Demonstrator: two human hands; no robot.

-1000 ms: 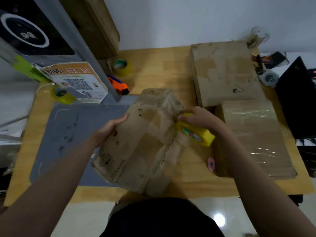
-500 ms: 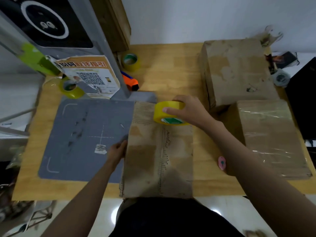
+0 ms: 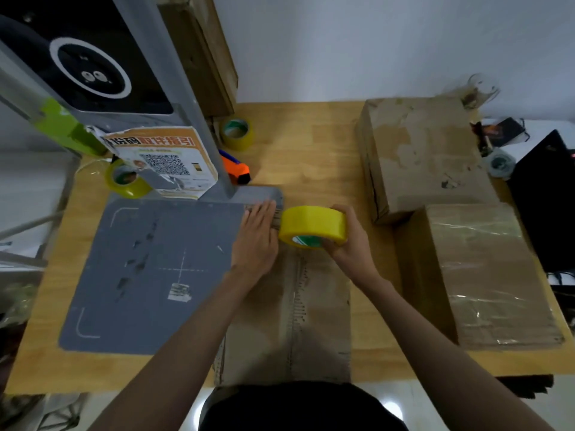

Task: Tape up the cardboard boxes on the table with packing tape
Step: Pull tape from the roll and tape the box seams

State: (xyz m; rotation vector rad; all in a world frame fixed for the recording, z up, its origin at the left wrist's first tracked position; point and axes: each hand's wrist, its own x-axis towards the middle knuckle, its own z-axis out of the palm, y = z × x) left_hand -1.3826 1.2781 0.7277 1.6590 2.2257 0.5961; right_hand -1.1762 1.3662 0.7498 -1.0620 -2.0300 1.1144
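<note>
Two hands work at the far end of the cardboard box (image 3: 289,321), which lies flat at 6 o'clock on the desk (image 3: 311,157), its near end overhanging the desk's edge. The right hand (image 3: 348,247) is wrapped around a yellow tape roll (image 3: 312,225), thumb and fingers curled round its rim, holding it over the box's far end. The left hand (image 3: 256,241) lies flat, fingers straight, pressing on the box's far left corner just beside the roll.

By its look the box is light, soft and worn, with a rough seam running down its length; it would likely buckle under hard pressure, so a flat palm near the seam seems the better hold. The roll looks stiff and light, easiest gripped across its rim; its free end cannot be made out.

At 9 o'clock a grey mat (image 3: 149,269) lies partly under the box. Beyond it, at 11 o'clock, stand a grey post with a QR notice (image 3: 165,163), two more tape rolls (image 3: 236,133) (image 3: 126,180) and an orange tool (image 3: 236,169). At 1 o'clock sits a large brown box (image 3: 420,154); at 3 o'clock a taped box (image 3: 485,275) lies near the right forearm and might crowd a long pull of tape.
</note>
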